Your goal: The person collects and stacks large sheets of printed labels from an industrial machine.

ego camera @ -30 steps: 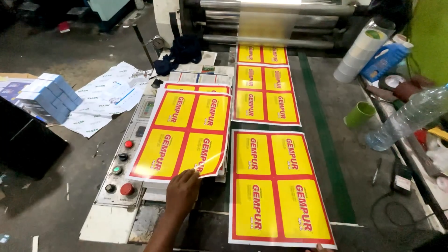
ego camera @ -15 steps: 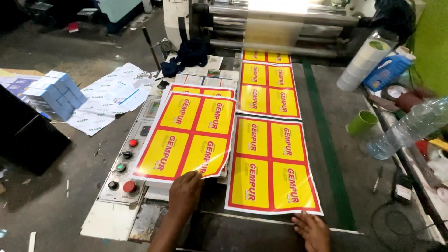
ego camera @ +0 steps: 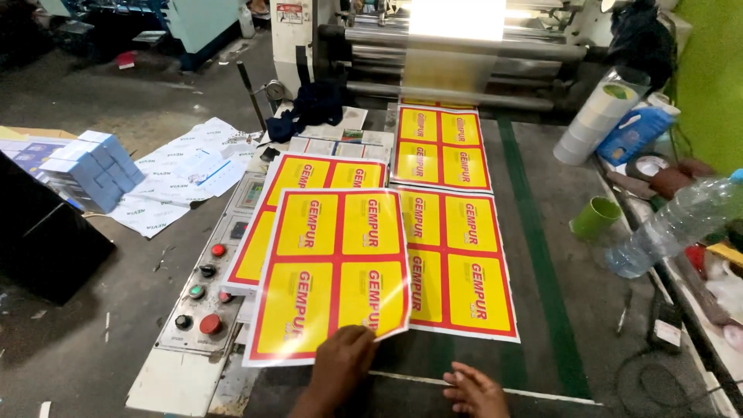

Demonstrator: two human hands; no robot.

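Print-shop floor, dark conveyor table [ego camera: 542, 255] with a roller machine [ego camera: 464, 54] glowing at the far end. We are seeing the top printed sheet [ego camera: 333, 275], glossy yellow panels in a red grid, lying tilted over the table's left edge with its near right corner lifting off the sheet on the belt [ego camera: 457, 263], which it is overlapping. Our left hand [ego camera: 344, 364] is sitting on that top sheet's near edge, fingers curled together and pressing on it; whether the thumb is going under the sheet, we cannot tell. Our right hand [ego camera: 474, 391] is resting flat on the dark table just beside, fingers slightly apart, holding nothing. Under the top sheet another identical sheet [ego camera: 309, 182] is peeking out on the stack. Farther up the belt a third sheet [ego camera: 441, 147] is coming out near the rollers. Left of the stack, a control panel [ego camera: 205, 290] with red and green buttons is showing. On the floor, white printed papers [ego camera: 182, 178] and a blue carton stack [ego camera: 93, 166] are lying. At right, a green cup [ego camera: 594, 218], a clear plastic bottle [ego camera: 673, 228] and a white roll [ego camera: 592, 124] are sitting.
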